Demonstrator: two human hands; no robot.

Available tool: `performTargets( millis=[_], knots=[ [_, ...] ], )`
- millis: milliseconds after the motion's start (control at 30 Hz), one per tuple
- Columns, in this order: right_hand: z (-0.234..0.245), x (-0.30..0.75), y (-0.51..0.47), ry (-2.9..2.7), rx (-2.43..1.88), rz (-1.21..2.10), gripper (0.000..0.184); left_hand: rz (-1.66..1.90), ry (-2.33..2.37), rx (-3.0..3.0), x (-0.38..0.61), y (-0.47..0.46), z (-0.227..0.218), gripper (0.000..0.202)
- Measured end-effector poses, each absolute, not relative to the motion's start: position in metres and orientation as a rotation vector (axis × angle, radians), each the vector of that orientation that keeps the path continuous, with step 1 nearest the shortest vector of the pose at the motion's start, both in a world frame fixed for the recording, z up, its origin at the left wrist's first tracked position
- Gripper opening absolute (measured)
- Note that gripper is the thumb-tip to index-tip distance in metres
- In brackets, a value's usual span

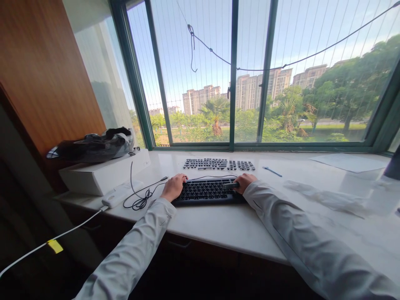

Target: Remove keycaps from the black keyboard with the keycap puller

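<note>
A black keyboard (206, 191) with its keycaps removed lies on the white marble sill (218, 225). My left hand (173, 186) grips the keyboard's left end, fingers curled over the edge. On the keyboard's right part, my right hand (244, 182) is closed round a small dark tool (230, 186) that points left. Behind the keyboard, rows of loose dark keycaps (218, 164) are laid out in keyboard order. A blue pen-like tool (272, 171) lies to the right of them.
A white box (103, 175) with a black plastic bag (93, 146) on it stands at the left. A black cable (140, 199) and a white adapter (117, 196) with white cord lie beside it. Paper (350, 161) and clear plastic (325, 196) lie at right. Window behind.
</note>
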State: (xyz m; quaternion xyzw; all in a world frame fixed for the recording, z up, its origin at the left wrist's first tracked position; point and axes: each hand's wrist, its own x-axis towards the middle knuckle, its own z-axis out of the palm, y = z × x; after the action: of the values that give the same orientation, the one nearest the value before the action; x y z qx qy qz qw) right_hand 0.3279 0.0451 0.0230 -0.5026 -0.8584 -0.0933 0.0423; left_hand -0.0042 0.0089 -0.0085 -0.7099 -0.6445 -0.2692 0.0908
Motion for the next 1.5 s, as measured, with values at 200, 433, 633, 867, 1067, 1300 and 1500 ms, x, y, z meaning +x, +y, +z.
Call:
performTargets(
  millis=[200,433,633,867,1067,1300,1500],
  knots=[
    [0.027,0.32,0.039,-2.576,-1.592,-0.316,0.029,-0.823,-1.937,-2.124,-0.003,0.008,-0.008,0.028],
    [0.03,0.295,0.021,-2.617,-1.497,-0.345,0.026,-0.818,-1.923,-2.122,-0.004,0.01,-0.009,0.029],
    [0.03,0.284,0.013,-2.668,-1.44,-0.346,0.024,-0.84,-1.882,-2.149,-0.006,0.011,-0.01,0.028],
    [0.028,0.295,0.024,-2.528,-1.605,-0.348,0.028,-0.895,-1.865,-2.093,-0.003,0.008,-0.007,0.026],
    [0.029,0.301,0.026,-2.518,-1.629,-0.328,0.028,-0.86,-1.846,-2.101,0.0,0.005,-0.005,0.026],
    [0.032,0.302,0.024,-2.583,-1.564,-0.315,0.029,-0.838,-1.809,-2.095,-0.001,0.004,-0.004,0.027],
    [0.035,0.306,0.023,-2.601,-1.533,-0.288,0.034,-0.894,-1.732,-2.063,0.0,-0.001,0.005,0.025]
  ],
)
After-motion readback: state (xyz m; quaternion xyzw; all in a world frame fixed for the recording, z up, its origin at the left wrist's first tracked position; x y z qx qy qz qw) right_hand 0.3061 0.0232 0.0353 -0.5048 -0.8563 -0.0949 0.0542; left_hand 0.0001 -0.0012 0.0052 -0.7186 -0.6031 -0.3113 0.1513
